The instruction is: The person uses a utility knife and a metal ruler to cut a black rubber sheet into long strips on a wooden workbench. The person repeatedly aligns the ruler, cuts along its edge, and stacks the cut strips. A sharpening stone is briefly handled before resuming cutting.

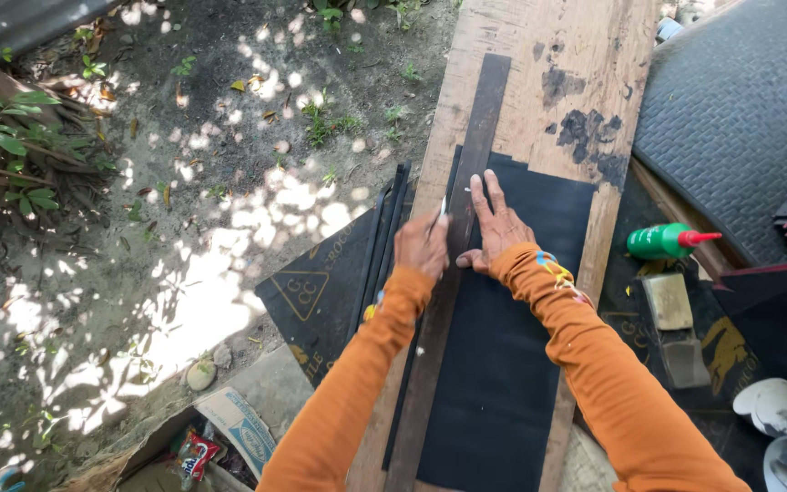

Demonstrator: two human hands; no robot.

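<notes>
Head view: my left hand [422, 244] grips a thin blade [441, 210], while my right hand [495, 224] lies flat, fingers spread, on the black sheet [503, 364] beside the dark straightedge [466, 182].

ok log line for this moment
left hand: thin tool against straightedge | right hand: flat on straightedge | black sheet on plank
</notes>
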